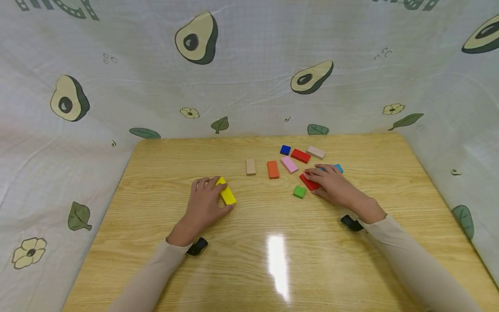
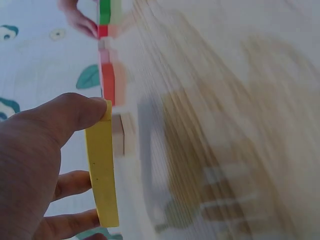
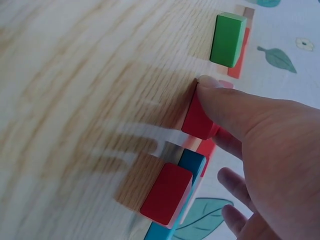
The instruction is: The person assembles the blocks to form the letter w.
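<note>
My left hand (image 1: 204, 203) grips a yellow block (image 1: 227, 193) between thumb and fingers, close over the left-middle of the table. In the left wrist view the yellow block (image 2: 101, 172) stands on its long side, thumb at one end. My right hand (image 1: 335, 186) pinches a red block (image 1: 309, 182) with thumb and finger at the right-middle. The right wrist view shows this red block (image 3: 197, 117) under the thumb. Beside it lie another red block (image 3: 167, 195) and a blue block (image 3: 192, 161), mostly hidden by the hand from above. A green block (image 1: 299, 192) sits just left of the right hand.
Behind lie a tan block (image 1: 251, 167), an orange block (image 1: 273, 170), a pink block (image 1: 290, 164), a dark blue block (image 1: 285, 150), a red block (image 1: 301, 156) and a beige block (image 1: 315, 152). A printed cloth (image 1: 249, 86) hangs behind the wooden table (image 1: 234, 277).
</note>
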A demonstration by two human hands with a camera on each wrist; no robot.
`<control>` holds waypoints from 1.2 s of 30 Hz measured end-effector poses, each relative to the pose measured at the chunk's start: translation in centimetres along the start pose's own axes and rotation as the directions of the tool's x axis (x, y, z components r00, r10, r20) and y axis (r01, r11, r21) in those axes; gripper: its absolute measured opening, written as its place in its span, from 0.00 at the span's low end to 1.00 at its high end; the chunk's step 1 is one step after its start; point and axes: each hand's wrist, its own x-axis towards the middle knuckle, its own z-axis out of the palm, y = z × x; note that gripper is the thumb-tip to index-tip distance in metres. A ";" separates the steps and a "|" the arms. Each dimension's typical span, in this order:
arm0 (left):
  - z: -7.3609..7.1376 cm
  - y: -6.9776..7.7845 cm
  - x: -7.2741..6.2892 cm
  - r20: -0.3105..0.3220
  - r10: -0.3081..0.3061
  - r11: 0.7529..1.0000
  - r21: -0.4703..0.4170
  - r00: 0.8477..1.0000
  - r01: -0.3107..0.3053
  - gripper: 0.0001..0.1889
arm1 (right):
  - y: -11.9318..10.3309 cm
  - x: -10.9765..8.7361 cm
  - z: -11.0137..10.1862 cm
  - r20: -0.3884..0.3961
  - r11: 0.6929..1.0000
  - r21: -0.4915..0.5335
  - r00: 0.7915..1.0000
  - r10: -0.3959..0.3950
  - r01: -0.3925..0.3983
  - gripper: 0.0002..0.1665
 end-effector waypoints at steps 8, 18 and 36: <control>-0.3 -2.5 -1.2 -0.024 -0.012 1.000 0.013 1.000 0.013 0.35 | 0.1 -0.1 0.2 -0.014 1.000 0.000 1.000 -0.005 0.005 0.32; -0.2 -4.1 -2.2 -0.053 0.002 1.000 0.025 0.999 -0.001 0.34 | 0.3 0.0 0.1 -0.018 1.000 0.001 1.000 -0.016 0.016 0.32; -0.3 -5.7 -2.7 -0.015 0.007 1.000 0.002 1.000 -0.007 0.33 | 0.5 0.0 0.4 -0.042 0.999 -0.007 0.999 -0.031 0.031 0.32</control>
